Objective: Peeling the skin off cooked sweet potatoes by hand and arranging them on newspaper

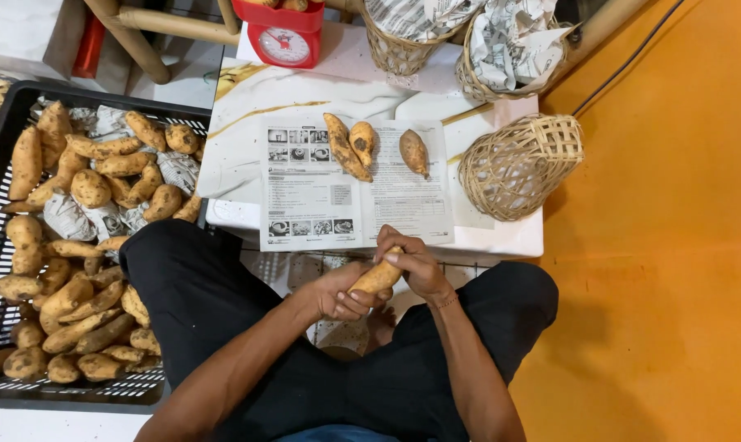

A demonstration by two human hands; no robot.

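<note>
Both hands, left hand (337,296) and right hand (411,263), clamp one sweet potato (377,278) above the lap; loosened grip could drop it to the floor.

The person wears black trousers, loose and plain, with soft folds across both thighs and at the knees. A narrow strip of blue cloth shows at the waist, at the bottom edge of the view. Both forearms are bare, with no sleeves reaching them. The right hand (414,266) has a thin band or bracelet around its wrist; the left hand (337,295) wears nothing. One bare foot shows between the knees. No rings show on the fingers (395,258).
</note>
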